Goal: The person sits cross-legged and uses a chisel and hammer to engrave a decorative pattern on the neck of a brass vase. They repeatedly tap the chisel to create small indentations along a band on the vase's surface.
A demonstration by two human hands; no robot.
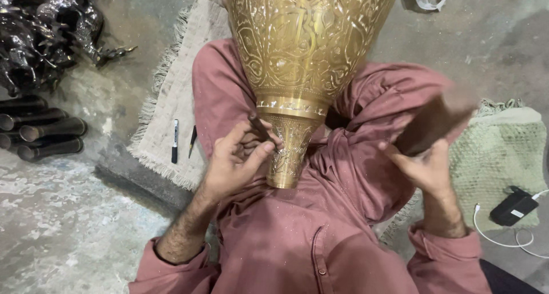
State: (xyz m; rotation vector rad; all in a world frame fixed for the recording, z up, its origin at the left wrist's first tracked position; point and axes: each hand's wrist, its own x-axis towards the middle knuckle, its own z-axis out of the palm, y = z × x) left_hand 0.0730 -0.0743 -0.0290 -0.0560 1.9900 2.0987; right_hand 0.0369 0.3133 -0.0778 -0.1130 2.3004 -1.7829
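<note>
Brass all over: a big engraved vase lies across the person's lap on the pinkish-red clothes, long axis running straight away from them, narrow neck end toward the body and just right of the left hand, which is clearly the nearer one. That hand's fingers are curled shut around a thin dark chisel with its tip on the neck, while the right hand is off to the side gripping a blurred dark block-shaped tool. Around them: a fringed mat with a pen and small tool, dark metal tubes at left, a black charger at right, nothing blocking.
</note>
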